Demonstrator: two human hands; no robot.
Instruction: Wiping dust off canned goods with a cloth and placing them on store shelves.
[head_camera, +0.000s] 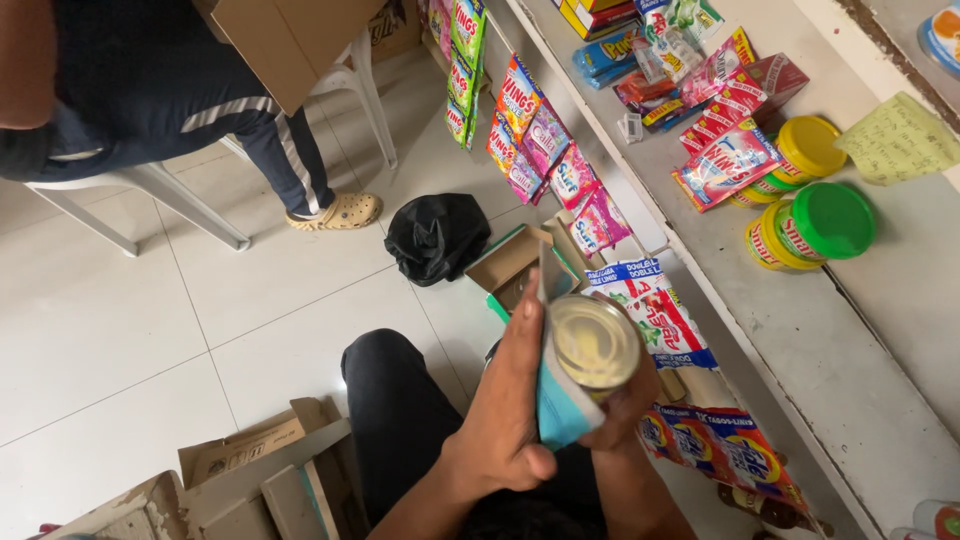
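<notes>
My left hand (510, 410) grips the side of a round tin can (592, 345) with a pale blue label and a shiny silver end turned toward me. My right hand (628, 415) cups the same can from below and the right, mostly hidden behind it. The can is held above my dark-trousered knee (395, 400), just in front of a small open cardboard box (515, 262) with a green edge on the floor.
A grey shelf (800, 320) on the right carries jars with yellow and green lids (812, 228) and sachet packs; strips of sachets (545, 150) hang from its edge. A black bag (437, 235) lies on the tiles. Another person sits on a white chair (150, 185). Torn cardboard (250, 480) lies bottom left.
</notes>
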